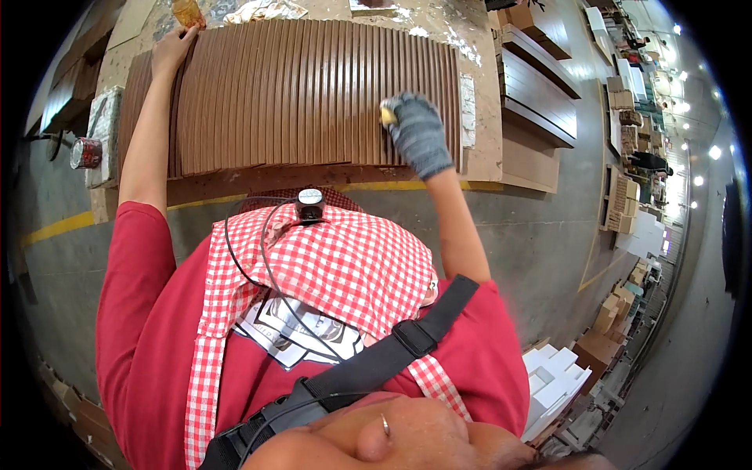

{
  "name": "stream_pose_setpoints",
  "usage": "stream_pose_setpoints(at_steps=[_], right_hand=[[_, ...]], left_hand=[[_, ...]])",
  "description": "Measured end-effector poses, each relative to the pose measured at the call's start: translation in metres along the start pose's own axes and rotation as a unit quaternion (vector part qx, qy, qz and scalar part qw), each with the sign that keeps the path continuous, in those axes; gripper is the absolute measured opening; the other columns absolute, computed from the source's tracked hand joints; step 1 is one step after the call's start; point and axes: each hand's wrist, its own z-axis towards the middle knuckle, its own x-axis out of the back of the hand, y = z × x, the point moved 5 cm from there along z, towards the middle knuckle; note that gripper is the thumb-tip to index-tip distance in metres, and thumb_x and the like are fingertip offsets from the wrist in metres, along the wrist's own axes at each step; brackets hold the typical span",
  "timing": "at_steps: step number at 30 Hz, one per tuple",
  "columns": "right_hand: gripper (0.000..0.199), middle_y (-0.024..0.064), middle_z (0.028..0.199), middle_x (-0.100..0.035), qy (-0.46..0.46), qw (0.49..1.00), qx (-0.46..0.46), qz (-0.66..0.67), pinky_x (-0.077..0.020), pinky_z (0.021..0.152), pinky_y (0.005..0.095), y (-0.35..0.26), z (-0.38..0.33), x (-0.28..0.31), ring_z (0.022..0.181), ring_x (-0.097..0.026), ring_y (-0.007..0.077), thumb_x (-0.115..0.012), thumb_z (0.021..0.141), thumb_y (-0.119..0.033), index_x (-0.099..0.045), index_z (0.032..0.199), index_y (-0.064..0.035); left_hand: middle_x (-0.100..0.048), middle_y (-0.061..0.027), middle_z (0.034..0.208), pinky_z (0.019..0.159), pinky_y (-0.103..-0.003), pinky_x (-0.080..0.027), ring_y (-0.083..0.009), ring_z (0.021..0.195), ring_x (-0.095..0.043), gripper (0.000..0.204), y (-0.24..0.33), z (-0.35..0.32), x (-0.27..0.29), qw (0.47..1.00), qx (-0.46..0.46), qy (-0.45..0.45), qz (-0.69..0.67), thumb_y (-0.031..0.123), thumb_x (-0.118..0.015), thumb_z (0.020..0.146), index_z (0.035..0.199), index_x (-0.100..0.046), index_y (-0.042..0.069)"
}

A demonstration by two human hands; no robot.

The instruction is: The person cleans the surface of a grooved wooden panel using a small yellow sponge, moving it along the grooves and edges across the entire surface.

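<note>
A row of brown wooden slats [274, 94] lies side by side across the workbench before me. My bare left hand [173, 51] reaches to the far left end of the row, its fingers bent together beside a jar of amber liquid [187, 13]. Whether those fingers grip a slat end or the jar's base is unclear. In a grey knitted glove, my right hand [421, 133] is closed on a small yellowish pad [388, 113] over the slats right of the middle. The pad seems to rest on their surface, mostly covered by my fingers.
Crumpled whitish cloth [266, 10] lies at the bench's far side. A paint-smeared can [86, 153] stands at the left, by a white-stained support [104, 125]. Dark brown panels [540, 98] are stacked on the right. A yellow line [59, 229] crosses the grey floor.
</note>
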Motion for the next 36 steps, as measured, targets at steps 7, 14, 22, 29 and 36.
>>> stream_pose_setpoints(at_steps=[7,14,22,29,36], right_hand=[[0.032,0.0097,0.1,-0.059,-0.112,0.991,0.001,0.067,-0.0415,0.092,0.036,-0.026,-0.07,0.028,0.1,-0.054,0.0255,-0.07,0.073,-0.016,-0.064,0.104,-0.0086],[0.033,0.0087,0.1,-0.061,0.063,0.981,0.037,0.18,-0.0425,0.091,0.0368,-0.019,-0.045,0.017,0.095,-0.055,0.0257,-0.071,0.073,-0.016,-0.063,0.104,-0.0084],[0.019,0.0091,0.098,-0.061,0.038,0.993,-0.04,0.102,-0.042,0.094,0.0375,0.014,0.051,0.002,0.097,-0.054,0.0233,-0.066,0.079,-0.016,-0.066,0.098,-0.0115],[0.024,0.0118,0.101,-0.062,0.07,0.992,-0.054,0.091,-0.0446,0.09,0.04,0.059,0.167,-0.011,0.097,-0.056,0.0316,-0.064,0.08,-0.028,-0.066,0.099,-0.0136],[0.029,0.0146,0.1,-0.061,0.147,0.988,0.031,0.047,-0.0434,0.089,0.0393,0.07,0.196,0.02,0.098,-0.056,0.0312,-0.066,0.078,-0.026,-0.066,0.102,-0.0101]], left_hand=[[-0.064,-0.015,0.104,0.091,-0.044,-0.041,-0.0322,0.099,-0.059,0.055,-0.001,-0.002,0.0,1.0,0.008,0.003,0.017,0.058,-0.043,0.084,0.107,-0.066,0.014],[-0.064,-0.0157,0.104,0.09,-0.043,-0.041,-0.0323,0.1,-0.058,0.055,0.0,-0.002,0.002,1.0,-0.01,0.011,0.024,0.058,-0.044,0.084,0.107,-0.066,0.013],[-0.065,-0.0171,0.098,0.086,-0.043,-0.044,-0.0339,0.093,-0.061,0.053,0.01,-0.01,0.015,0.999,-0.035,0.022,0.016,0.056,-0.043,0.086,0.105,-0.066,0.012],[-0.065,-0.0153,0.098,0.09,-0.045,-0.041,-0.032,0.094,-0.061,0.052,0.014,-0.012,0.015,0.998,-0.031,0.044,0.015,0.055,-0.044,0.086,0.104,-0.066,0.012],[-0.066,-0.0146,0.097,0.096,-0.045,-0.035,-0.0308,0.094,-0.061,0.052,0.01,-0.015,0.012,0.999,-0.018,0.04,0.017,0.056,-0.044,0.086,0.102,-0.067,0.012]])
